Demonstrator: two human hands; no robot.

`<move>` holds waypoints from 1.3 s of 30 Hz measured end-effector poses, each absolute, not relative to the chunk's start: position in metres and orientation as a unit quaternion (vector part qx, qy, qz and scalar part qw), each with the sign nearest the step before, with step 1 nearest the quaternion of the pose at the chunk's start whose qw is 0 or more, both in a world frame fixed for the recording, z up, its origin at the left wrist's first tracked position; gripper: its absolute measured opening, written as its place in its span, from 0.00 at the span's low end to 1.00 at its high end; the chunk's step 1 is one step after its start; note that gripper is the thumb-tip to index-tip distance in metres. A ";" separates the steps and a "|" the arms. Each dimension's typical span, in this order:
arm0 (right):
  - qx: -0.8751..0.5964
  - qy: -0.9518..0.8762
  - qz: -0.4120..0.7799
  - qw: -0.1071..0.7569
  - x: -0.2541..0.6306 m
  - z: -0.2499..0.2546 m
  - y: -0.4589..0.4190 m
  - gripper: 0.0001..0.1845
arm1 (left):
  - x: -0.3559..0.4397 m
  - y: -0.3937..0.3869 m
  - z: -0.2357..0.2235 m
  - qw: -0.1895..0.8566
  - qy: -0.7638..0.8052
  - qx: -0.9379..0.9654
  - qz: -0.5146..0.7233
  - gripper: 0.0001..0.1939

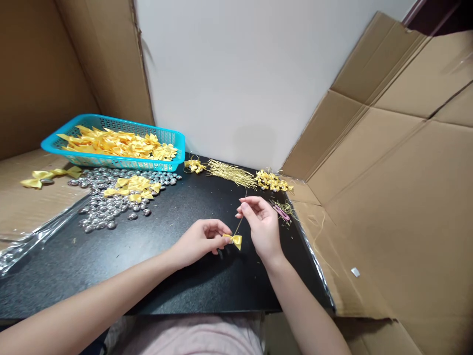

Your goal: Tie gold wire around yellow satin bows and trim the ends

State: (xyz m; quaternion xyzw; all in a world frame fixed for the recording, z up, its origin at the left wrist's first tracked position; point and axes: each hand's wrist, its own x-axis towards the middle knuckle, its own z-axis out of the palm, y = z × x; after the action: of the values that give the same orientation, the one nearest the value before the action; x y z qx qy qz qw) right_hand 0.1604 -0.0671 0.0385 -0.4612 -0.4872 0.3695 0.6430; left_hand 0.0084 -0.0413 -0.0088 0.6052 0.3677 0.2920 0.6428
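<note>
Between thumb and fingers, my left hand (205, 239) pinches a yellow satin ribbon bow (237, 240) just above the black table. A thin gold twist tie (239, 224) rises at a slant from the bow's middle. My right hand (260, 224) is closed on the upper part of this tie, with its tip sticking out above the fingers. The left fingers cover part of the bow, so I cannot see whether a silver bead is behind it.
A blue basket (177, 165) of yellow bows stands back left. Silver beads (99, 204) lie before it, several bows (135, 186) on top. Gold ties (231, 172) lie at the back, beside tied bows (273, 181). Pink snips (281, 212) rest right; cardboard walls (399, 197) enclose the table.
</note>
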 end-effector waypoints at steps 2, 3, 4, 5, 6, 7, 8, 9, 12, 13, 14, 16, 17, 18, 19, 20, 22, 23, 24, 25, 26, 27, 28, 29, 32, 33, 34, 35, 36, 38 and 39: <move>-0.460 -0.488 0.375 0.640 0.162 0.038 -0.070 0.09 | 0.009 -0.041 -0.009 0.639 0.373 0.605 0.294 0.13; -0.458 -0.492 0.379 0.635 0.162 0.038 -0.071 0.09 | 0.009 -0.041 -0.009 0.637 0.378 0.603 0.297 0.13; -0.458 -0.498 0.384 0.629 0.163 0.037 -0.072 0.09 | 0.008 -0.040 -0.010 0.635 0.384 0.598 0.301 0.13; -0.457 -0.506 0.388 0.620 0.164 0.037 -0.073 0.09 | 0.008 -0.039 -0.010 0.635 0.391 0.592 0.306 0.13; -0.457 -0.514 0.392 0.610 0.166 0.035 -0.074 0.09 | 0.008 -0.038 -0.010 0.635 0.398 0.585 0.311 0.13; -0.459 -0.523 0.397 0.599 0.168 0.034 -0.076 0.08 | 0.008 -0.037 -0.010 0.635 0.403 0.578 0.316 0.13; -0.461 -0.532 0.401 0.585 0.170 0.032 -0.077 0.08 | 0.007 -0.036 -0.010 0.636 0.407 0.572 0.322 0.13; -0.464 -0.545 0.404 0.570 0.172 0.030 -0.079 0.08 | 0.007 -0.036 -0.009 0.635 0.409 0.566 0.331 0.13; -0.473 -0.604 0.399 0.502 0.180 0.025 -0.086 0.06 | 0.005 -0.034 -0.004 0.634 0.412 0.544 0.364 0.14; -0.473 -0.630 0.394 0.473 0.183 0.024 -0.088 0.05 | 0.004 -0.033 -0.003 0.635 0.412 0.535 0.375 0.14; -0.472 -0.655 0.388 0.445 0.186 0.023 -0.090 0.05 | 0.003 -0.032 -0.002 0.637 0.412 0.525 0.386 0.15; -0.467 -0.691 0.379 0.401 0.192 0.021 -0.092 0.05 | 0.002 -0.029 -0.001 0.643 0.411 0.507 0.402 0.16; -0.466 -0.701 0.375 0.388 0.195 0.021 -0.093 0.05 | 0.001 -0.028 -0.002 0.644 0.412 0.498 0.409 0.16; -0.467 -0.707 0.370 0.381 0.197 0.021 -0.093 0.05 | 0.001 -0.027 -0.002 0.647 0.413 0.490 0.414 0.16; -0.470 -0.709 0.366 0.378 0.198 0.021 -0.092 0.05 | 0.000 -0.025 -0.003 0.650 0.414 0.482 0.417 0.17; -0.474 -0.709 0.362 0.377 0.199 0.021 -0.092 0.05 | 0.000 -0.024 -0.004 0.653 0.415 0.476 0.419 0.17; -0.473 -0.708 0.361 0.380 0.199 0.020 -0.091 0.05 | 0.000 -0.023 -0.005 0.656 0.412 0.473 0.419 0.16; -0.472 -0.706 0.362 0.385 0.197 0.019 -0.091 0.05 | 0.000 -0.023 -0.006 0.655 0.411 0.476 0.418 0.16; -0.471 -0.701 0.363 0.395 0.195 0.018 -0.092 0.05 | 0.000 -0.023 -0.005 0.651 0.410 0.483 0.418 0.15; -0.472 -0.692 0.361 0.409 0.192 0.017 -0.093 0.05 | 0.000 -0.024 -0.005 0.643 0.410 0.493 0.419 0.15; -0.476 -0.682 0.355 0.426 0.189 0.016 -0.094 0.04 | 0.000 -0.025 -0.004 0.633 0.410 0.504 0.420 0.15; -0.483 -0.670 0.346 0.446 0.184 0.014 -0.095 0.04 | 0.000 -0.027 -0.002 0.621 0.411 0.517 0.423 0.15; -0.489 -0.655 0.335 0.468 0.180 0.013 -0.096 0.04 | 0.001 -0.029 -0.001 0.607 0.411 0.530 0.425 0.15; -0.492 -0.640 0.326 0.491 0.175 0.013 -0.097 0.03 | 0.001 -0.031 0.001 0.591 0.411 0.545 0.429 0.15; -0.488 -0.589 0.327 0.555 0.163 0.012 -0.098 0.04 | 0.002 -0.037 0.004 0.531 0.411 0.595 0.443 0.15; -0.485 -0.573 0.334 0.570 0.161 0.012 -0.098 0.05 | 0.002 -0.039 0.004 0.508 0.410 0.613 0.445 0.14; -0.484 -0.560 0.340 0.580 0.159 0.012 -0.098 0.05 | 0.001 -0.041 0.004 0.486 0.409 0.631 0.445 0.13; -0.486 -0.550 0.344 0.586 0.157 0.012 -0.098 0.06 | 0.001 -0.042 0.004 0.468 0.406 0.648 0.444 0.11; -0.489 -0.546 0.345 0.586 0.157 0.011 -0.099 0.07 | 0.001 -0.044 0.004 0.452 0.403 0.660 0.444 0.10; -0.498 -0.558 0.334 0.574 0.157 0.011 -0.101 0.08 | 0.001 -0.046 0.003 0.434 0.397 0.673 0.449 0.09; -0.501 -0.574 0.321 0.563 0.157 0.010 -0.102 0.08 | 0.001 -0.047 0.003 0.429 0.395 0.673 0.456 0.08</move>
State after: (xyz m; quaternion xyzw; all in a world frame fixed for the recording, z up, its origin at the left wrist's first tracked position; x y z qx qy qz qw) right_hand 0.1568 -0.1020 0.0105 -0.5014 -0.5739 0.3207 0.5625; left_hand 0.0008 -0.0469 0.0034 0.6726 0.3948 0.4558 0.4290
